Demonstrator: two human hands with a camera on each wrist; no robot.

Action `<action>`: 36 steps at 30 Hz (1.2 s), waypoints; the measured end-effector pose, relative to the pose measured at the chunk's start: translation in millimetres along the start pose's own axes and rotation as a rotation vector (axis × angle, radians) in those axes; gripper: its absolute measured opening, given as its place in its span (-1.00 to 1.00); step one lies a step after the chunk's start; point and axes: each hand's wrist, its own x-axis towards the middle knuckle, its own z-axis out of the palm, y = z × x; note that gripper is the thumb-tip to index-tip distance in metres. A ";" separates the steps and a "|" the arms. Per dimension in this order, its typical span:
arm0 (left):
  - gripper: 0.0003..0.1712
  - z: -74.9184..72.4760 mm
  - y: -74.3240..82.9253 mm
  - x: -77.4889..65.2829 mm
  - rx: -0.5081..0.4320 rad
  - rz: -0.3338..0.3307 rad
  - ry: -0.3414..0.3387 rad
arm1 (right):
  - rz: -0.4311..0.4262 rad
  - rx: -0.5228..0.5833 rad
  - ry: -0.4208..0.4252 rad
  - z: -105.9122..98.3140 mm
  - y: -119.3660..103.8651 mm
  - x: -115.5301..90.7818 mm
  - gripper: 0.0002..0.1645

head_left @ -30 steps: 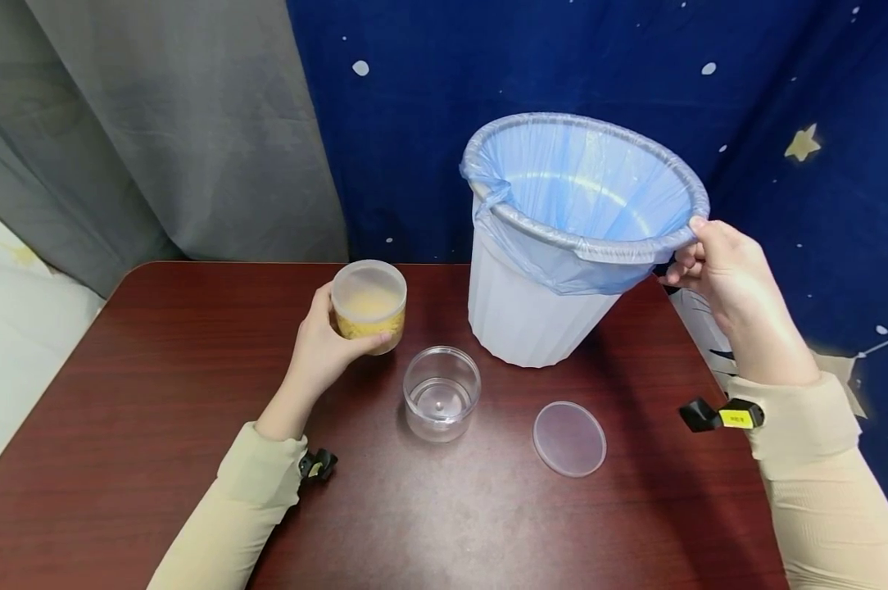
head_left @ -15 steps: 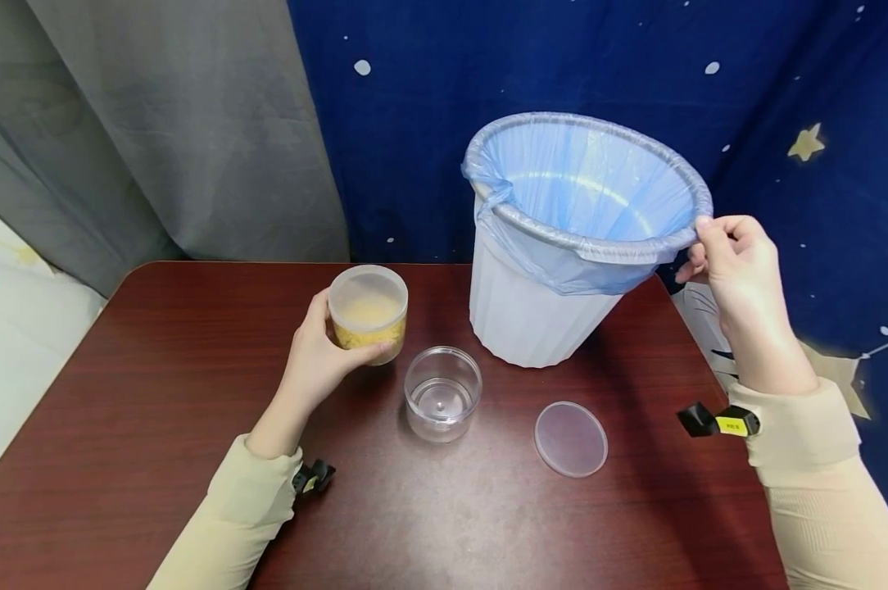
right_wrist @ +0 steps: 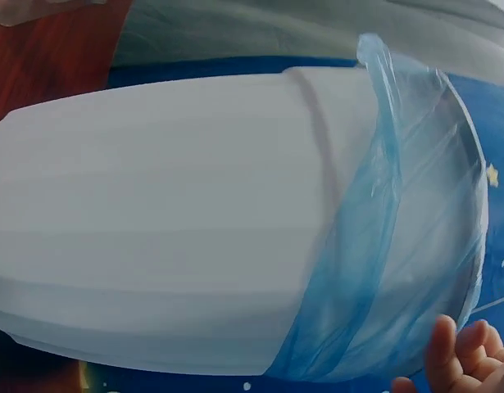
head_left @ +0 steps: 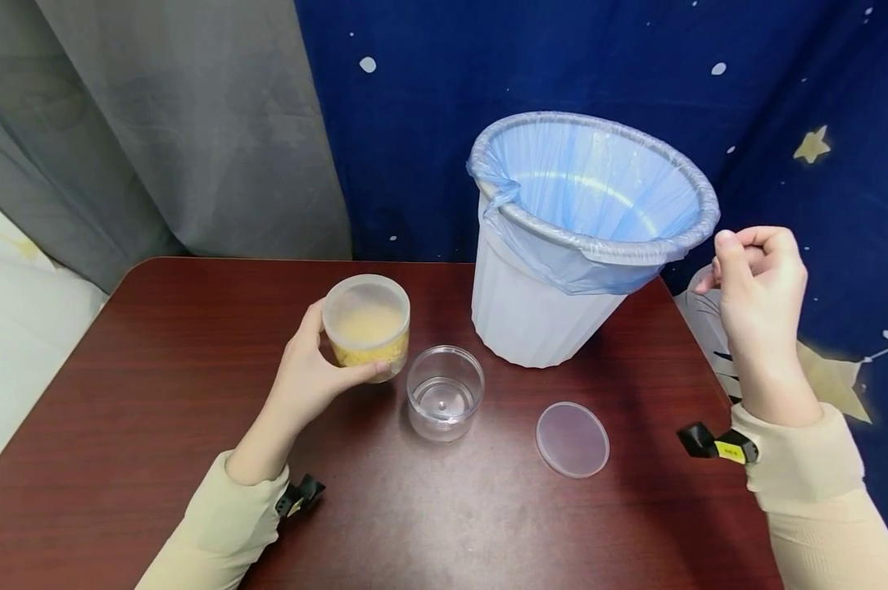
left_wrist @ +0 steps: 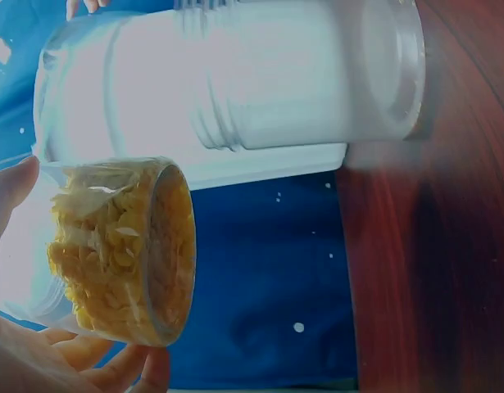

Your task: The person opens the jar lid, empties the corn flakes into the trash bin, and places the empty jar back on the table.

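Note:
My left hand grips a clear plastic jar with a frosted lid, held a little above the table. Yellow flake-like pieces fill its lower part in the left wrist view; their exact kind is unclear. Just right of it stands a clear round jar without a lid. A translucent round lid lies flat further right. My right hand is beside the rim of a white trash can, apart from it, fingers loosely curled around nothing. A blue bag lines the can and folds over its rim.
The dark red-brown table carries all these things. Behind it hang a grey curtain and a blue one with stars. The can stands near the table's back edge, toward the right.
My right hand has let go of the trash can's rim and moved right and slightly down. The left hand has brought the filled jar a little nearer to me.

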 end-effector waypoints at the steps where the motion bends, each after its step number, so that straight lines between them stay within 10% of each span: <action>1: 0.07 -0.9 2.0 -1.9 -0.010 -0.002 -0.009 | -0.035 -0.045 0.018 -0.2 -1.9 -2.6 -0.86; 14: 0.03 -2.1 14.9 -22.2 -0.077 0.008 -0.117 | -0.418 0.031 0.042 20.4 -38.1 -51.9 -0.80; 21: 0.07 9.4 19.1 -34.2 -0.117 0.070 -0.233 | -0.538 0.078 -0.165 31.5 -47.5 -80.0 -0.66; 31: 0.06 26.3 22.1 -47.5 -0.097 0.138 -0.388 | -0.575 -0.174 -0.475 32.9 -32.8 -93.4 -0.91; 36: 0.07 33.6 23.9 -54.8 -0.102 0.130 -0.434 | -0.612 -0.155 -0.552 39.8 -29.4 -101.3 -0.68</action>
